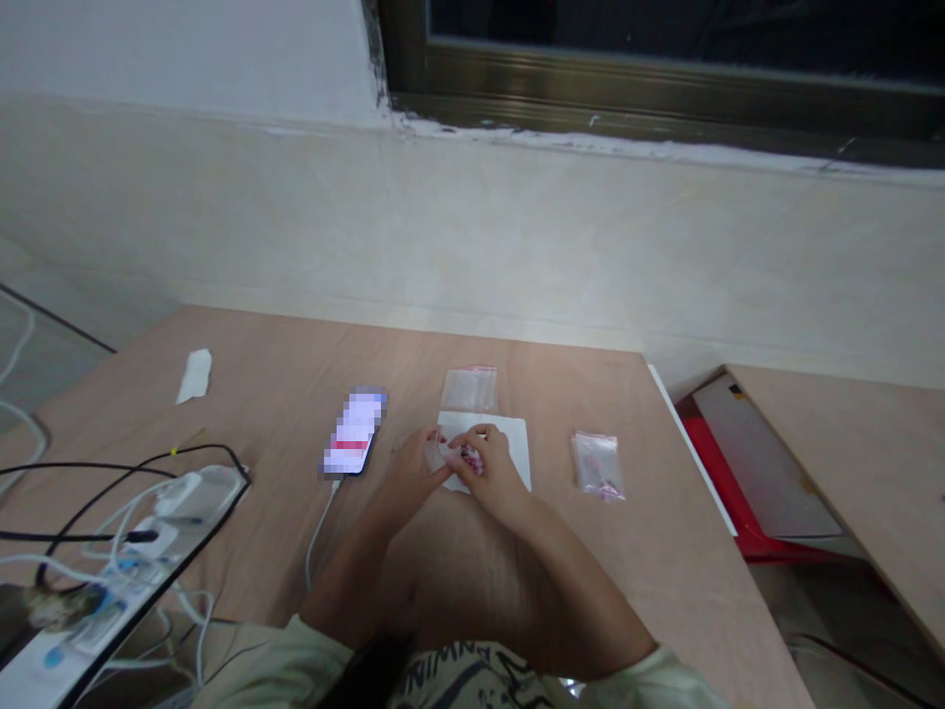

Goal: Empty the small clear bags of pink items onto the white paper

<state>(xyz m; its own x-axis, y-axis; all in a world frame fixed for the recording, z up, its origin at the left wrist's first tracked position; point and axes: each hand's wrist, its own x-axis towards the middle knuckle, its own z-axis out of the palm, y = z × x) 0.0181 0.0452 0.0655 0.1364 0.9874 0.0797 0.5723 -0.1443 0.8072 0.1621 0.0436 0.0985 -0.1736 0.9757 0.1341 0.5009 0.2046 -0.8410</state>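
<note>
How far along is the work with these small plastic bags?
Done: a clear bag with pink contents lies filled to the right of the white sheet. In hand: the left hand and right hand pinch a pink-filled clear packet over the sheet. Left: a clear bag beyond the sheet looks empty.

1. Dark printed letters cross the front of the person's pale shirt [462, 679]. They appear upside down from this view and are partly hidden, and may read "ANWIN", though this is uncertain.
2. The phone [354, 431], left of the middle of the surface [561, 551], has a pixelated screen with a red band and no legible text.
3. The small clear plastic bag [470, 389], near the far edge, has a red strip along its top, with no legible print.
4. The second clear plastic bag [597, 465], toward the right edge, shows pink marks too small to read.
5. Labels on the power strip [110, 601], at the near left edge, are also too small to read.
</note>
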